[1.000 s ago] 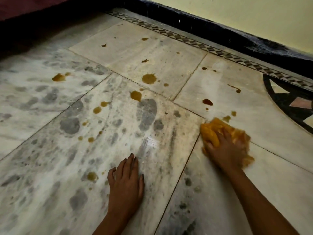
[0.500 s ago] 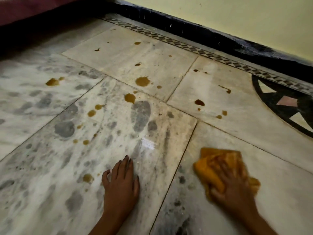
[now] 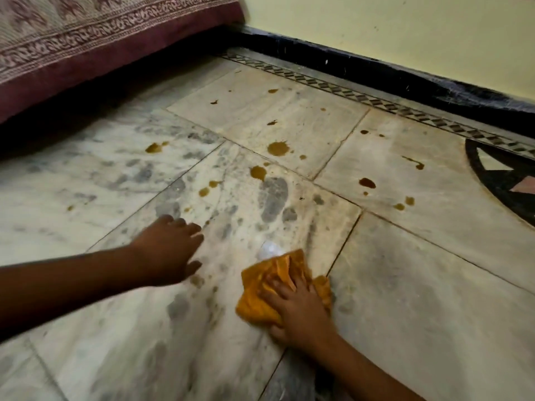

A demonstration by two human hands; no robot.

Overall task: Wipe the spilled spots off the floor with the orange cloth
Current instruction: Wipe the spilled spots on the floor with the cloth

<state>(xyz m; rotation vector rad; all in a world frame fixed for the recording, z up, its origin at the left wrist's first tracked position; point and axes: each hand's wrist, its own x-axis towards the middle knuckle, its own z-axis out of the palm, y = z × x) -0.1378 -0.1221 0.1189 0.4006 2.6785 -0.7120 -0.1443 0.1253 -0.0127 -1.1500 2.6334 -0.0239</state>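
Head view looks down on my two bare hands over the white, grey-veined marble tile floor [image 3: 434, 299]. My right hand [image 3: 298, 311] lies flat on the crumpled orange cloth [image 3: 257, 296], fingers spread and fairly straight, pressing it to the tile rather than clutching it; the thumb sits at the cloth's near edge. The cloth is bunched under my palm and sticks out beyond my fingertips and to the left. It rests on the big mottled tile, just left of a dark grout seam [image 3: 343, 247], with a bright patch of glare [image 3: 269, 249] touching its far edge.

My left hand [image 3: 169, 250] is well to the left of the cloth, palm down on the same tile, fingers stretched out and holding nothing; it is blurred, so I cannot tell how firmly it bears on the floor.

The brown spilled spots [image 3: 278, 148] lie farther out, all apart from the cloth. The widest splash is beyond a seam, a rounder one [image 3: 257, 172] just nearer, two small drops [image 3: 204, 191] to their left, and a blotch [image 3: 153, 147] farther left. To the right sit a dark oval spot [image 3: 367, 183], a pair of drops [image 3: 405, 201] and a thin streak [image 3: 415, 163]. Tiny specks [image 3: 272, 90] dot the tile nearest the wall.

A maroon printed bedspread [image 3: 86, 39] hangs at the upper left, shading the floor beneath. A black skirting band [image 3: 376, 73] runs under the pale yellow wall [image 3: 405, 24], edged by a patterned border strip [image 3: 362, 96]. A black curved inlay [image 3: 509, 180] shows at the right edge.
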